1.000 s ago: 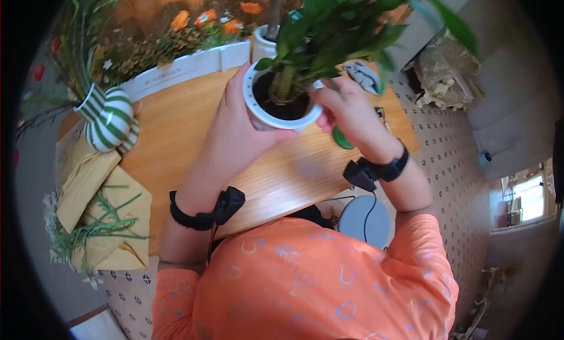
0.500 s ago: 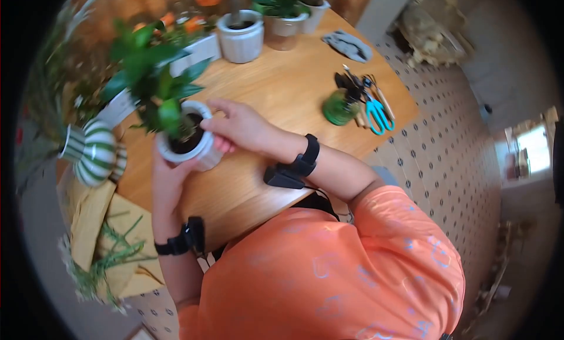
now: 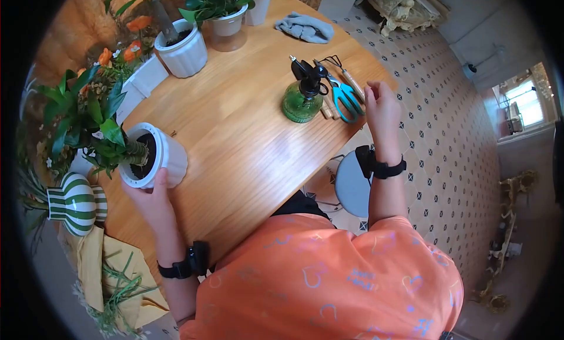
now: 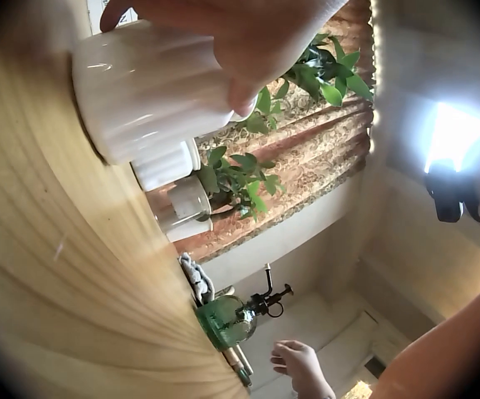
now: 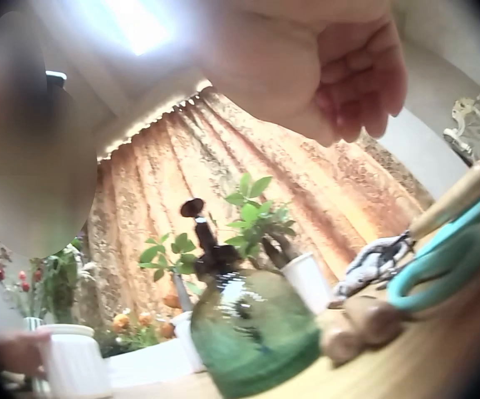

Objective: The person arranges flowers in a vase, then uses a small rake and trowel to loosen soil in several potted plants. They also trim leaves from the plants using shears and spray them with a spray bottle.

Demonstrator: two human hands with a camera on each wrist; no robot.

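My left hand [image 3: 151, 203] holds a white ribbed pot [image 3: 174, 163] by its near side, thumb over the rim. Dark soil and a leafy green plant [image 3: 94, 119] fill the pot, which stands at the table's left in the left wrist view. Over the right table edge hovers my right hand [image 3: 383, 111], fingers loosely curled with nothing in them. Nearest to it lie turquoise-handled scissors [image 3: 345, 99], beside wooden-handled tools [image 5: 452, 199]. A green glass spray bottle [image 3: 301, 105] with a black pump top stands just left of the scissors.
Further white potted plants [image 3: 182, 52] line the back, next to a grey patterned cloth [image 3: 305, 28]. A green-striped vase [image 3: 73, 205] and yellow wrapping paper [image 3: 132, 263] with cut stems lie at the left. A grey round stool [image 3: 352, 184] stands below the front edge.
The potted plant went left and down onto the table, with my left hand still on it. My right hand let go of the pot and moved right, toward the scissors.
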